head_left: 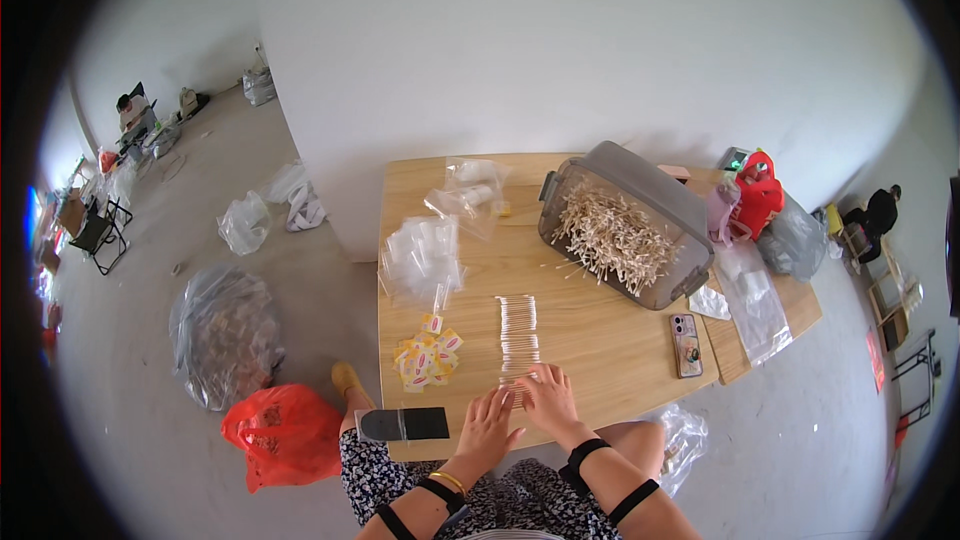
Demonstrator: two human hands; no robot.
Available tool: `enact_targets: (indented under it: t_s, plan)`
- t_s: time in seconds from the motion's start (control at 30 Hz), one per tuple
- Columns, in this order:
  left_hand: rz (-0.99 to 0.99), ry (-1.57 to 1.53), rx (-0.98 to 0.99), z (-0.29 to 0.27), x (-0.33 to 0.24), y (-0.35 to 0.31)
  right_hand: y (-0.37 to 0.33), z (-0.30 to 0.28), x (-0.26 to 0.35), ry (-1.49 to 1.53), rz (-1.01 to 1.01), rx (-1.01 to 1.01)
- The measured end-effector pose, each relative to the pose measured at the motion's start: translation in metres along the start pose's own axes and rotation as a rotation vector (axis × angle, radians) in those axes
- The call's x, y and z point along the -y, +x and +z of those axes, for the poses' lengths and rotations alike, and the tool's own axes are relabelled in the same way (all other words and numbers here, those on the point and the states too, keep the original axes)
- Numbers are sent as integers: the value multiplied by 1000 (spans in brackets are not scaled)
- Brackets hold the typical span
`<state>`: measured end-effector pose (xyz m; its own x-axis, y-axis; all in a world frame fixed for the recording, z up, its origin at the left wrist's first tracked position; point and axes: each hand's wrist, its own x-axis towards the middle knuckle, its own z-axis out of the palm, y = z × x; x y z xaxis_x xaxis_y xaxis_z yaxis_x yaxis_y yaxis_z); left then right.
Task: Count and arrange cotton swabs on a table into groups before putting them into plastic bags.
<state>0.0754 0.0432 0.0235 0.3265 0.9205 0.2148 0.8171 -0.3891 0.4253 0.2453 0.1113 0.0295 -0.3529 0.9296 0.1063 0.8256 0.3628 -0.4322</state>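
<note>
A neat column of cotton swabs, laid side by side, runs down the middle of the wooden table. My left hand rests at the near end of the column, its fingers extended and thumb spread away. Beside it, my right hand reaches over the same near end with its fingers out, touching the swabs. Neither hand visibly grips anything, though the fingertips partly cover the last swabs. Farther back, a grey plastic bin lies tipped on its side with a heap of loose swabs at its mouth.
Left on the table are clear plastic bags, small yellow-and-white labels and a black pad. To the right lie a phone and a red bag. A red plastic bag stands on the floor; other people sit far off.
</note>
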Motion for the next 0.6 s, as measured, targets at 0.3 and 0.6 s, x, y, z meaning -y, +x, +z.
enact_targets:
  t_s: [0.3, 0.6]
  plan:
    - [12, 136, 33, 24, 3, 6, 4, -2, -9, 12, 0, -24]
    - [32, 142, 125, 19, 3, 2, -15, -7, -14, 72, -8, 21]
